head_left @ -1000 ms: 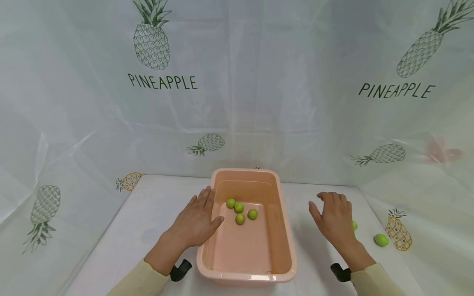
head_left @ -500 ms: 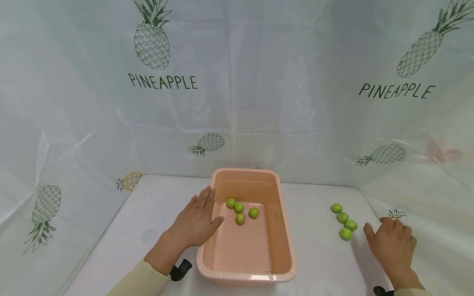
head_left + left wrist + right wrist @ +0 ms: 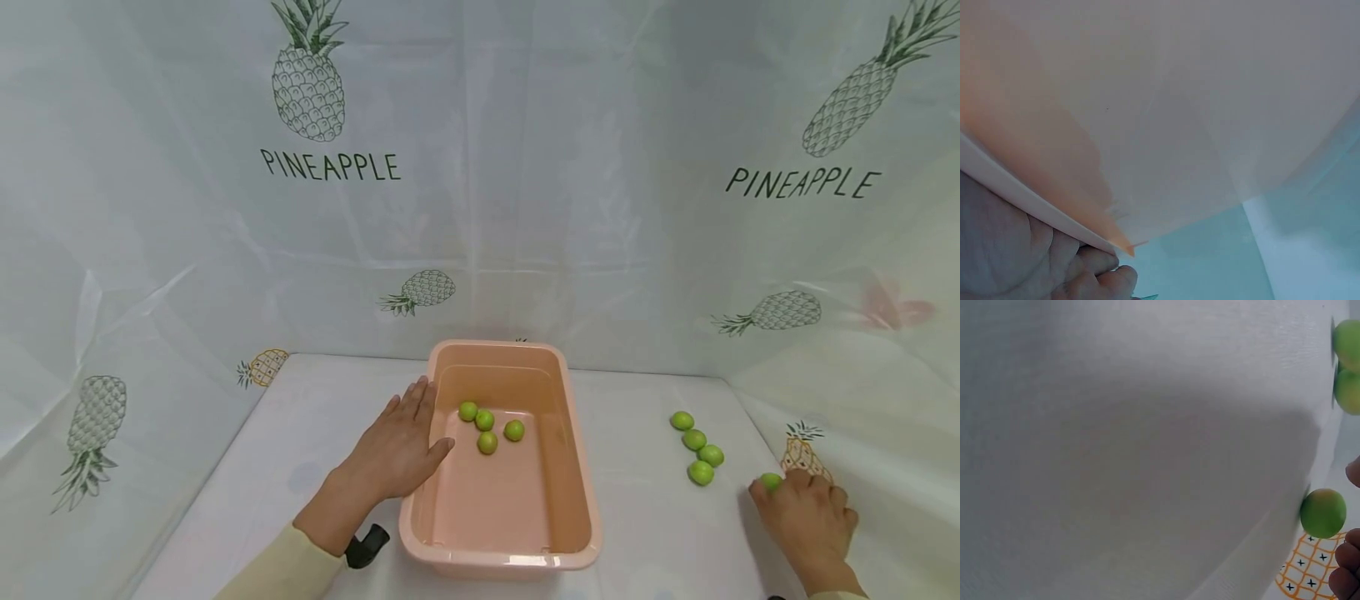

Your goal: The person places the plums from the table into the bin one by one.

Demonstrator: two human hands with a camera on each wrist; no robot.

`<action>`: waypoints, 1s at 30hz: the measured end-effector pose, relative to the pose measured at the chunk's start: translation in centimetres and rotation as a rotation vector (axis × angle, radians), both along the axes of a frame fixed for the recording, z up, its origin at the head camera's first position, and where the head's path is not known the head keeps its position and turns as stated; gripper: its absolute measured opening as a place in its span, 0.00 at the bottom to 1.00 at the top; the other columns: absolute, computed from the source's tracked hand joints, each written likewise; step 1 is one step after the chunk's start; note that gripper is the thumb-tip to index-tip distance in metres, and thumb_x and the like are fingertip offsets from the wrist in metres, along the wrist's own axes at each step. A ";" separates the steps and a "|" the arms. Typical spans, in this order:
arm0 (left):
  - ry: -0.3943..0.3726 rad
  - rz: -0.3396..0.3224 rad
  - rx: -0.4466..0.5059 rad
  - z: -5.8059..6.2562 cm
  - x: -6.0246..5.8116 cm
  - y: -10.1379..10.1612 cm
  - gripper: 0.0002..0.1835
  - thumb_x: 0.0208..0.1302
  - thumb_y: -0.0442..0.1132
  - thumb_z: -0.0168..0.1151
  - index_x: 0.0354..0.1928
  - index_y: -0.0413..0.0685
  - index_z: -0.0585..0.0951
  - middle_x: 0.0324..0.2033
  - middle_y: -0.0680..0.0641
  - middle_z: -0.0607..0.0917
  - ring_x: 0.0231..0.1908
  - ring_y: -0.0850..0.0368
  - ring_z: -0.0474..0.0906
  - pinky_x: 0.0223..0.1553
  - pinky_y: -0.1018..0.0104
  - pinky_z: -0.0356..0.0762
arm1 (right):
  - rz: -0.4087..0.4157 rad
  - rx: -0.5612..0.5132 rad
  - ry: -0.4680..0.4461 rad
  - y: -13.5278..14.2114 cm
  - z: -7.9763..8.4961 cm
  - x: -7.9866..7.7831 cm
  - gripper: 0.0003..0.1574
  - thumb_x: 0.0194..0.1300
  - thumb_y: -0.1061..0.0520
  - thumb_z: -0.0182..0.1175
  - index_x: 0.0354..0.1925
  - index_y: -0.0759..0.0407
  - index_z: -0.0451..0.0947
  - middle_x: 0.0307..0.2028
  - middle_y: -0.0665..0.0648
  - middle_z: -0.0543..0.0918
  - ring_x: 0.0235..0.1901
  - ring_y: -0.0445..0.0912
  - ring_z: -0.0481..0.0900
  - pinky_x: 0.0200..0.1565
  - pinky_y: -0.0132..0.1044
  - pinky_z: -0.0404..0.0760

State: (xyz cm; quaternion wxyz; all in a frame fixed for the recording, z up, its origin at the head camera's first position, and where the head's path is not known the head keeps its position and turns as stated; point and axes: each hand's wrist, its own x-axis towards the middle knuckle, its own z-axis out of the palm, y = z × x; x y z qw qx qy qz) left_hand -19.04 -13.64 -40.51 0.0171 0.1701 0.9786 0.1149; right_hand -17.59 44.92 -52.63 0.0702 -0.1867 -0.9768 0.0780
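A peach-coloured plastic tub [image 3: 487, 521] stands mid-table with several small round green fruits [image 3: 487, 442] inside. My left hand [image 3: 393, 446] rests on its left rim, fingers straight and thumb over the inside; the left wrist view shows the fingers along the tub's rim [image 3: 1041, 206]. At the table's right edge, my right hand [image 3: 806, 517] is at a single green fruit [image 3: 771, 482]. In the right wrist view, thumb and fingers stand apart on either side of this fruit [image 3: 1324, 514], with a gap visible.
Several more green fruits [image 3: 695, 440] lie in a short slanting row on the white table [image 3: 630, 517], left of my right hand. A pineapple-print plastic sheet [image 3: 555, 208] hangs behind and along the sides.
My right hand has moved right from beside the tub, past the row of fruits, to the lone fruit at the edge. One fruit in the tub has shifted slightly. My left hand stays put.
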 end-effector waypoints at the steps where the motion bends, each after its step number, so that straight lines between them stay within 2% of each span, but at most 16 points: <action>1: 0.002 -0.001 0.001 0.0 0.0 0.0 0.47 0.79 0.59 0.54 0.82 0.32 0.52 0.82 0.33 0.53 0.83 0.40 0.50 0.81 0.41 0.53 | -0.006 0.002 -0.004 0.0 -0.1 0.0 0.34 0.73 0.46 0.59 0.37 0.81 0.67 0.37 0.83 0.71 0.43 0.79 0.68 0.39 0.69 0.70; 5: 0.004 0.000 -0.001 0.1 0.0 0.1 0.46 0.80 0.58 0.54 0.82 0.32 0.52 0.82 0.33 0.53 0.83 0.39 0.50 0.81 0.41 0.53 | -0.010 0.010 -0.006 0.1 -0.5 0.0 0.32 0.74 0.47 0.58 0.38 0.80 0.67 0.37 0.82 0.71 0.42 0.77 0.69 0.39 0.68 0.70; 11: 0.003 0.002 -0.002 0.1 0.0 0.1 0.46 0.80 0.58 0.54 0.82 0.32 0.52 0.82 0.33 0.54 0.83 0.39 0.50 0.81 0.41 0.53 | 0.016 0.003 0.039 0.5 -0.9 0.0 0.32 0.75 0.48 0.58 0.39 0.81 0.66 0.38 0.83 0.71 0.42 0.78 0.69 0.38 0.68 0.69; 23: 0.004 0.003 0.008 0.0 0.0 0.1 0.46 0.80 0.58 0.53 0.82 0.31 0.52 0.82 0.33 0.53 0.83 0.40 0.50 0.81 0.41 0.53 | -0.014 0.016 -0.030 0.8 -1.2 -0.7 0.33 0.74 0.47 0.59 0.39 0.80 0.66 0.37 0.81 0.71 0.42 0.76 0.69 0.41 0.67 0.70; 27: 0.003 0.003 0.016 -0.1 0.0 0.1 0.46 0.80 0.58 0.54 0.82 0.31 0.53 0.82 0.33 0.53 0.83 0.40 0.50 0.81 0.41 0.53 | -0.010 0.027 -0.004 0.6 -1.2 -1.0 0.35 0.70 0.44 0.63 0.40 0.78 0.67 0.38 0.79 0.72 0.43 0.74 0.69 0.43 0.67 0.69; 30: 0.007 0.003 0.015 -0.2 -0.1 0.1 0.46 0.80 0.58 0.54 0.82 0.31 0.52 0.82 0.33 0.53 0.83 0.40 0.50 0.81 0.41 0.53 | 0.021 0.030 0.065 0.4 -1.1 -1.3 0.36 0.68 0.42 0.65 0.40 0.77 0.67 0.39 0.78 0.72 0.44 0.75 0.67 0.43 0.69 0.66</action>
